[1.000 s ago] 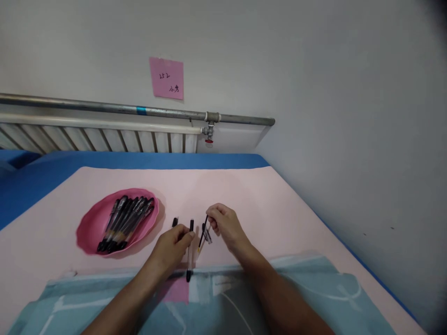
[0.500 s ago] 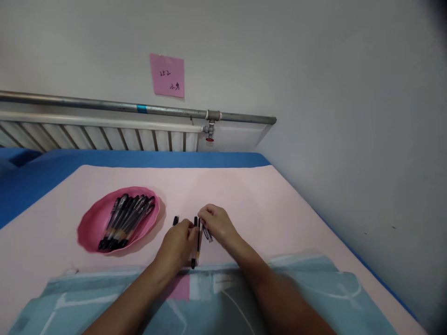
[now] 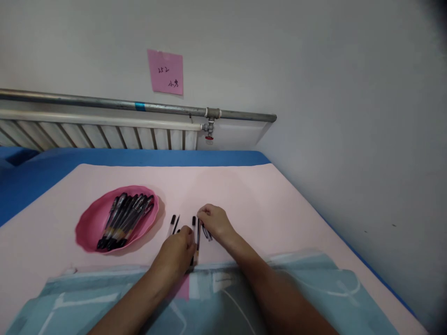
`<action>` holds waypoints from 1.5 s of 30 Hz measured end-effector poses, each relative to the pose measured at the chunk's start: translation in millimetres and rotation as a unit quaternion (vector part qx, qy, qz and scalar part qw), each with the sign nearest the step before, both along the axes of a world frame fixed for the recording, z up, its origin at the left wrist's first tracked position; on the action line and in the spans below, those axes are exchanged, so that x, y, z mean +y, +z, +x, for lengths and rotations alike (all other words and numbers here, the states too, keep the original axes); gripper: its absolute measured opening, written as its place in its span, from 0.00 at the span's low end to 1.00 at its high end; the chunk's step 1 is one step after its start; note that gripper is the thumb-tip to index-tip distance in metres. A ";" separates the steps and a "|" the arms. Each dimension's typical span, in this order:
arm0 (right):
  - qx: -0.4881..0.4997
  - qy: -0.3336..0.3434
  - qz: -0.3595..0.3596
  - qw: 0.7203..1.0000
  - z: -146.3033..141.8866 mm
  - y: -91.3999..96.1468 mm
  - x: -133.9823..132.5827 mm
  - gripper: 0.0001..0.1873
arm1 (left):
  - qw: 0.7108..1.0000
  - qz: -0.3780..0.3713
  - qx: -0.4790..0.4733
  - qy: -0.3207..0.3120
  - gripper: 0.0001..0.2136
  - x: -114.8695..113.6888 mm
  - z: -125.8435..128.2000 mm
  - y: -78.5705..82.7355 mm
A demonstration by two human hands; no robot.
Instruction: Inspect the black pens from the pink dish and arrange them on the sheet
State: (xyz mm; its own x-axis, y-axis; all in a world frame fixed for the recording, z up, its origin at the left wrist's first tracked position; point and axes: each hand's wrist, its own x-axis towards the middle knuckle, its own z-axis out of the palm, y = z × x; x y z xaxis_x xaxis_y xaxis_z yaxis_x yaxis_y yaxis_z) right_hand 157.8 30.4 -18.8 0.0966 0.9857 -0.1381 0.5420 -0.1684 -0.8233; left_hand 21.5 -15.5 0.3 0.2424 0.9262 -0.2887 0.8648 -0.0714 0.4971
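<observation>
My left hand is curled with its fingertips closed on a clear pen barrel with black ends; the fingers cover its middle. Just right of the barrel stands a thin dark pen refill, its top between the pinched fingertips of my right hand. A clear pen cap with a clip shows beneath that hand. Left of my left hand lie a black-ended pen barrel and a thin dark refill, both partly hidden by the hand.
A pink scalloped bowl with several black-capped pens stands at the left on the pink tabletop. Blue patterned cloth lies along the near edge. Behind are a radiator and a pipe; a wall rises at the right.
My left hand has shifted slightly down and left, uncovering more of the barrel and refill beside it. My right hand stays nearly in place by the upright refill.
</observation>
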 end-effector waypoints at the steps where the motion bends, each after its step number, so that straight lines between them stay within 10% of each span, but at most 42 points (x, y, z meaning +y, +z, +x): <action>1: -0.001 0.001 0.000 1.000 -0.3 -0.5 0.2 0.08 | 1.000 0.005 -0.001 0.000 0.12 -0.3 0.8 -1.5; 14: 0.005 0.004 0.054 0.999 6.6 10.7 -13.6 0.08 | 0.989 0.083 -0.039 0.118 0.08 9.5 -46.3 25.5; 27: -0.217 0.204 0.040 0.954 15.1 36.1 -64.3 0.08 | 0.994 0.058 0.067 0.060 0.11 9.3 -46.2 23.5; 35: -0.360 0.223 0.110 0.899 1.1 10.3 -81.7 0.05 | 0.997 0.043 0.063 -0.004 0.07 -9.1 -26.2 22.2; 45: -0.362 0.233 0.115 0.895 -2.0 8.9 -82.9 0.06 | 0.996 0.017 0.074 -0.035 0.08 -14.9 -20.4 12.3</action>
